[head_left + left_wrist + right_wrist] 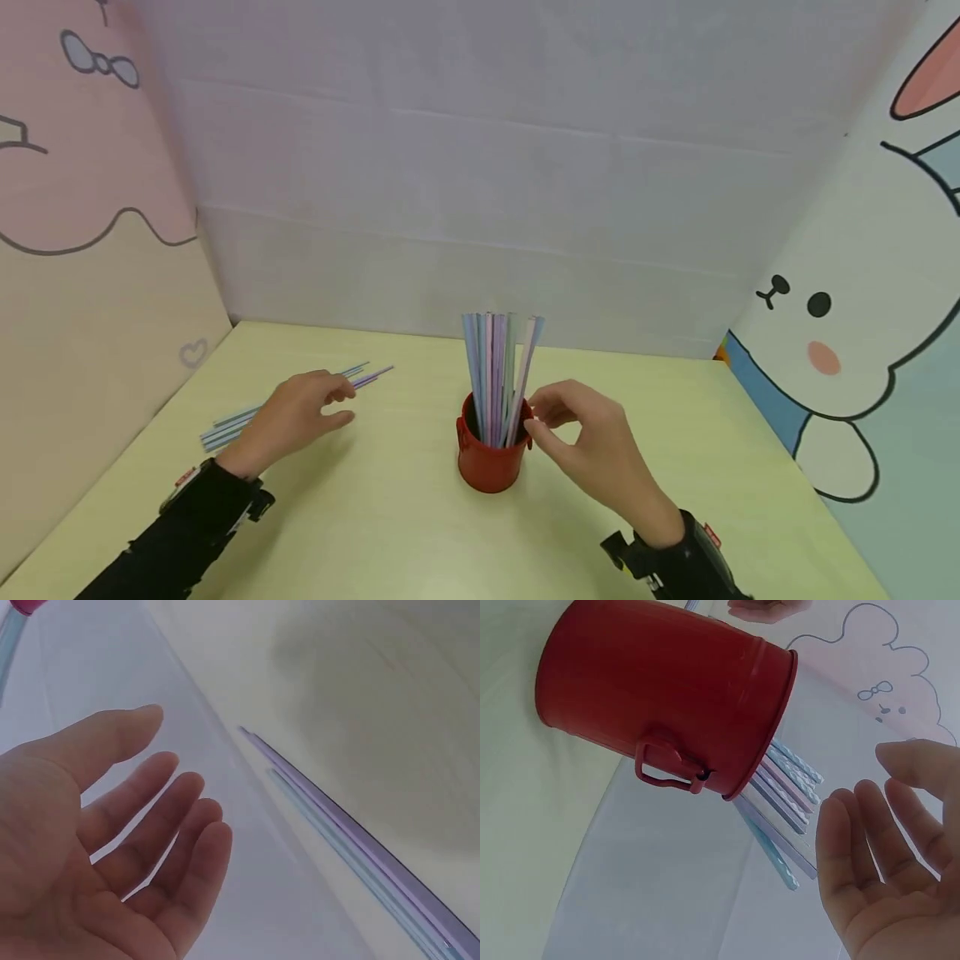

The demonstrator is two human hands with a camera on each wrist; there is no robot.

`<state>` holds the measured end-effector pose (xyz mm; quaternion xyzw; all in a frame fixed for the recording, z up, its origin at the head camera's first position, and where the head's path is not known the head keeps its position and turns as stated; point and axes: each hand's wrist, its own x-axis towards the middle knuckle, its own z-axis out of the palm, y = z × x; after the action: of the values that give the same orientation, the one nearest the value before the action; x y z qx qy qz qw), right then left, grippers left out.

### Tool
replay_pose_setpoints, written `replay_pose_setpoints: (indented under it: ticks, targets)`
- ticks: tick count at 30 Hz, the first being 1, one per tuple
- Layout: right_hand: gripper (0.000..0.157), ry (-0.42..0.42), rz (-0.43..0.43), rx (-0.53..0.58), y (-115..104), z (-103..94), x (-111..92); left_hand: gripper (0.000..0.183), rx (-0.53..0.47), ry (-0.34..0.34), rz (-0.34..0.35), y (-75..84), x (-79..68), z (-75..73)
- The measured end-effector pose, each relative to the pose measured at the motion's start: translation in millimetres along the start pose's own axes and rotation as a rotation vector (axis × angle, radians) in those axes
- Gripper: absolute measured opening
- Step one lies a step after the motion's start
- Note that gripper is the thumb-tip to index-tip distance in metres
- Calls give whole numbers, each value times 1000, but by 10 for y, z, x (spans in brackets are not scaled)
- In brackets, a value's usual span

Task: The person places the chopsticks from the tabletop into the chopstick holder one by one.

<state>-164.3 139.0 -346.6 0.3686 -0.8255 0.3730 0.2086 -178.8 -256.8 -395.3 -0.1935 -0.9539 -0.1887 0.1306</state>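
A red bucket (489, 467) with small side handles stands upright on the table and holds several thin pastel sticks (495, 375), blue, pink, purple and pale green. My right hand (592, 442) is beside the bucket's right rim, fingers loosely bent and holding nothing; in the right wrist view a gap shows between the fingers (840, 832) and the sticks. To the left, more blue and purple sticks (228, 427) lie flat on the table, partly hidden under my left hand (300, 412). That hand hovers with relaxed fingers, nothing in its palm, near the lying sticks (337, 817).
The pale yellow table (405, 533) is backed by a whitish wall sheet (480, 167). Cartoon-printed panels stand on the left (90, 317) and right (862, 333). Black wrist straps with cameras are on both forearms.
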Motion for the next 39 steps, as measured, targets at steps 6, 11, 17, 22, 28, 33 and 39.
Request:
replay_pose_setpoints:
  ticks: [6, 11, 17, 22, 28, 33, 39]
  targets:
    - [27, -70, -10, -16, -17, -4, -98, 17, 115, -9, -67, -338, -223, -100]
    - [28, -101, -18, -1, -31, 21, -157, 15, 172, -15, -129, -460, -351, -109]
    - [29, -100, -52, 16, -60, 40, -185, 23, 191, -20, -182, -565, -438, -95]
    - [29, -100, -57, 22, -49, 70, -207, 21, 167, -69, -178, -638, -449, -63]
    - [26, -116, -67, 40, -23, 120, -244, 18, 136, -115, -152, -626, -463, -105]
    - [27, -115, -59, 28, -14, 108, -246, 18, 74, -130, -124, -436, -462, -282]
    - [26, -114, -43, 10, -34, 62, -226, 20, 14, -171, -65, -45, -417, -534]
